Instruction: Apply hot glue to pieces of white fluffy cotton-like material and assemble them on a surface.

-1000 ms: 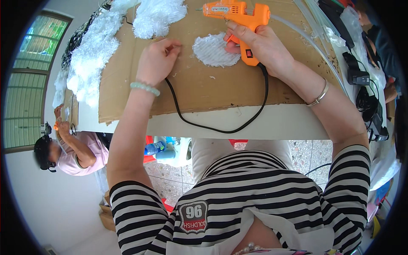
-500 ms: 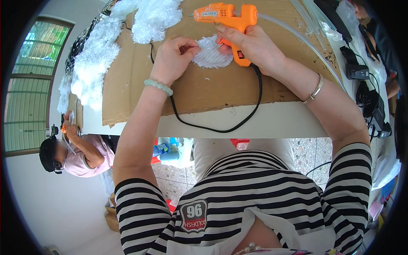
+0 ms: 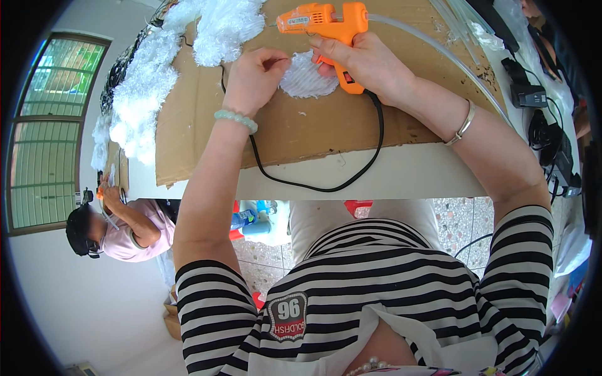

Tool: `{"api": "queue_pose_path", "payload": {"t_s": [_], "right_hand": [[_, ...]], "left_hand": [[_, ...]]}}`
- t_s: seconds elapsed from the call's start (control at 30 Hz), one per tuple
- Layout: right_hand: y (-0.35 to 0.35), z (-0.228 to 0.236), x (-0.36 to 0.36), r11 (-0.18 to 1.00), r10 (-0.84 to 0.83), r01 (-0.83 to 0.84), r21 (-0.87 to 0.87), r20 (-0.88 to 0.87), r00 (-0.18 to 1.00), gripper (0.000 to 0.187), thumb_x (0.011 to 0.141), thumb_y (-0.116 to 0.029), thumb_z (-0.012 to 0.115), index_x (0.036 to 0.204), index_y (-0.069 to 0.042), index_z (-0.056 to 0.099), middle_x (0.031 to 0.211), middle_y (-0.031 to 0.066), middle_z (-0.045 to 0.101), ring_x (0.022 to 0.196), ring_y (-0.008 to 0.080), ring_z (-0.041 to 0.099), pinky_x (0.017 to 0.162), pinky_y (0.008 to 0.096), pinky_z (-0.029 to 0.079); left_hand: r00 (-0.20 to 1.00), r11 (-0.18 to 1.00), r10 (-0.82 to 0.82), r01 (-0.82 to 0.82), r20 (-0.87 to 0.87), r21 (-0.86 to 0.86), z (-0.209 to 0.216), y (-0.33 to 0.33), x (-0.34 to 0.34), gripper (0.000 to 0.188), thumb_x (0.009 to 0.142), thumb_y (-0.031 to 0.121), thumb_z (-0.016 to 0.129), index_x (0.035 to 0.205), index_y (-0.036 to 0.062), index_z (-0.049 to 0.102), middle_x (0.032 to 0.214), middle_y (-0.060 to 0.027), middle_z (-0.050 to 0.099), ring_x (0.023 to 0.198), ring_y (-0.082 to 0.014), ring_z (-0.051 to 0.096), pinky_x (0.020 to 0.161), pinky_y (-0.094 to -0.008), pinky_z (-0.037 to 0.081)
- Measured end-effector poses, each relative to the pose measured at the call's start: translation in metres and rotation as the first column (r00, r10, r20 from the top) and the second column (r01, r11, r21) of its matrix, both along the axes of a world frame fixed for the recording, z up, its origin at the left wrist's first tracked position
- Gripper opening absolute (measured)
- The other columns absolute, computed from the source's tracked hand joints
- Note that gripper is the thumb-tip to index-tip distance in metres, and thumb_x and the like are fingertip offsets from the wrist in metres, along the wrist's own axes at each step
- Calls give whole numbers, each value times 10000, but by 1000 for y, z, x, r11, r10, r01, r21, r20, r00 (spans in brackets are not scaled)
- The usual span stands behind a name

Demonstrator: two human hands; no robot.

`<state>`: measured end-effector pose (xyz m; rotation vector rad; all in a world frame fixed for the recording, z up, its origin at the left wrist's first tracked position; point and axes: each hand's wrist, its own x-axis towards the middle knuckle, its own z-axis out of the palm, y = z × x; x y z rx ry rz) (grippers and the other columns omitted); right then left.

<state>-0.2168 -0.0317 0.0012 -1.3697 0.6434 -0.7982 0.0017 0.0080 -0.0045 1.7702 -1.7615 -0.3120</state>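
So that the trigger (image 3: 324, 61) sat within reach, presumably, my right hand (image 3: 375, 64) grasped the glue gun (image 3: 323, 19); my left hand (image 3: 254, 78), fingers curled, grasping or not I couldn't tell, hung beside the white patch (image 3: 303, 83) on cardboard (image 3: 282, 138), inside the surface's (image 3: 407, 175) near edge.

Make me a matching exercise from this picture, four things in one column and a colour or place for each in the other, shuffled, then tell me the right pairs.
Things:
1. Glue gun
2. Beaded bracelet
3. Power cord
4. Cardboard sheet

Colours and places:
A. Black, curving across the white table
B. Brown, under the oval white piece
C. Gripped in the right hand
D. On the wrist of the left hand

Right pairs: 1-C, 2-D, 3-A, 4-B
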Motion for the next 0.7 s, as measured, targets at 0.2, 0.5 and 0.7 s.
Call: {"api": "queue_pose_path", "payload": {"t_s": [0.2,0.5,0.7], "right_hand": [[-1,-5,1,1000,-7,7,13,32,999,390,913,-340,647,1103,-1,614,887,36,612,748,90,589,659,251,510],[-7,-10,3,999,-8,7,-42,-20,1000,431,896,-388,650,1071,5,628,861,47,628,761,103,612,673,256,518],[-4,-10,2,999,-29,29,-23,-26,999,433,892,-390,655,1064,7,632,861,50,633,776,103,623,674,255,520]], "left_hand": [[995,994,-97,96,18,56,14,-4,5,214,871,181,659,1016,35,719,839,-95,704,739,-155,646,681,-284,507],[989,992,-117,121,88,-32,6,43,10,142,830,120,707,912,5,693,836,-102,690,746,-185,661,675,-299,513],[991,995,-86,91,104,-40,8,31,-15,107,804,107,703,864,20,686,832,-123,670,753,-267,647,679,-354,514]]}}
